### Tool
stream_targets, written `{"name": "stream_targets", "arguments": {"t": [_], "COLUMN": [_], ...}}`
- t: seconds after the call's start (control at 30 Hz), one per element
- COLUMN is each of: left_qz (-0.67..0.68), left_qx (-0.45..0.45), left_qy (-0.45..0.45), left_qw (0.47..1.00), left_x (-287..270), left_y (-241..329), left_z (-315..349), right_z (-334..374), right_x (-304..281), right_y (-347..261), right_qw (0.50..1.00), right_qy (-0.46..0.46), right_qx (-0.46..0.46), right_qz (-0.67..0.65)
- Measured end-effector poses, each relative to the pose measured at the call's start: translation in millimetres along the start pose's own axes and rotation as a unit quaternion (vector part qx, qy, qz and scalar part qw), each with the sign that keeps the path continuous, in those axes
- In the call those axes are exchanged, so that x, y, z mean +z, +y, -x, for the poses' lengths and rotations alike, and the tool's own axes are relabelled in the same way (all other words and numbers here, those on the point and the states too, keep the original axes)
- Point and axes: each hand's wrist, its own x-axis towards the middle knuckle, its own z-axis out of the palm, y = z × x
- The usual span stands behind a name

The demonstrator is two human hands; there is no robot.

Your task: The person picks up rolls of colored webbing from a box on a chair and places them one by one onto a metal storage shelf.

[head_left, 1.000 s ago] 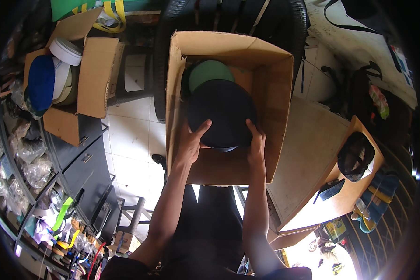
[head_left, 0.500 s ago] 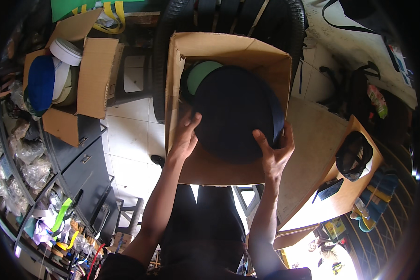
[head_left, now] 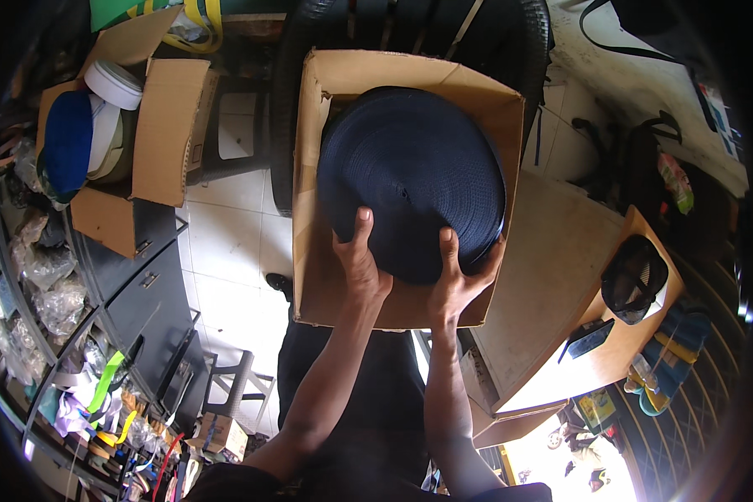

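Note:
A large, flat roll of navy webbing (head_left: 414,167), wound in tight rings, fills most of an open cardboard box (head_left: 343,309) standing on a black chair (head_left: 289,109). Both of my hands grip the roll at its near edge. My left hand (head_left: 366,268) has its thumb up on the face and its fingers hidden beneath the rim. On the near right edge, my right hand (head_left: 460,284) presses its thumb on the face, with the fingers round the outer side. Whatever lies under the roll is hidden.
To the left, another open box (head_left: 171,134) holds a blue roll (head_left: 67,138) and a white roll (head_left: 113,86). A dark cabinet (head_left: 146,276) and shelves of plastic-wrapped goods are below it. At right stands a wooden table (head_left: 552,276) with a black mesh cap (head_left: 634,280) and a phone (head_left: 590,339).
The navy roll has tipped to face me and shifted left and up, covering the green roll that showed before. My left hand has moved right, under its near edge; my right hand has slid nearer.

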Motion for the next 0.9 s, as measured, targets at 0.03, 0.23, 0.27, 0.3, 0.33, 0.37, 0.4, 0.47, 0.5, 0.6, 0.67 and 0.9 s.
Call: {"name": "stream_targets", "arguments": {"t": [0.03, 0.23, 0.27, 0.3, 0.33, 0.37, 0.4, 0.47, 0.5, 0.6, 0.67, 0.9], "left_qz": [0.002, -0.043, -0.050, -0.058, -0.057, -0.030, -0.005, 0.005, -0.009, -0.030, -0.065, 0.031], "left_qx": [0.001, 0.003, 0.019, 0.036, 0.033, 0.014, 0.002, -0.011, -0.016, -0.008, -0.049, -0.119], "left_qy": [-0.001, -0.017, -0.029, -0.042, -0.044, -0.036, -0.023, -0.021, -0.034, -0.069, -0.099, -0.231], "left_qw": [1.000, 0.999, 0.998, 0.997, 0.997, 0.999, 1.000, 1.000, 0.999, 0.997, 0.992, 0.965], "left_x": [2.4, 8.8, 10.4, 12.5, 21.1, 29.7, 33.8, 30.9, 31.8, 24.9, 24.4, -22.1], "left_y": [0.8, 13.2, 11.3, 8.1, 6.1, 3.3, 2.2, -3.1, -0.3, 1.4, 8.5, 9.7], "left_z": [-1.3, -4.2, -2.9, -1.2, 3.2, 9.8, 14.4, 17.8, 22.2, 20.3, 19.0, -4.2], "right_z": [-3.0, -21.4, -16.7, -11.6, -1.5, 6.5, 15.5, 22.4, 21.2, 19.8, 16.4, -5.7], "right_x": [-3.5, -41.0, -40.3, -38.0, -24.0, -16.0, -6.3, 9.4, 12.9, 6.9, -4.1, -54.0], "right_y": [-3.1, -31.5, -26.8, -19.7, -9.5, 0.0, 8.6, 12.6, 11.3, 11.6, 10.5, -20.0], "right_qw": [0.999, 0.954, 0.963, 0.970, 0.981, 0.981, 0.978, 0.976, 0.979, 0.977, 0.985, 0.991], "right_qy": [-0.014, -0.201, -0.189, -0.176, -0.125, -0.088, -0.058, 0.033, 0.033, 0.037, 0.007, -0.096], "right_qx": [-0.008, 0.220, 0.187, 0.154, 0.130, 0.135, 0.142, 0.150, 0.119, 0.099, 0.064, -0.073], "right_qz": [0.044, 0.032, 0.052, 0.071, -0.070, -0.105, -0.142, -0.153, -0.160, -0.184, -0.159, -0.067]}}
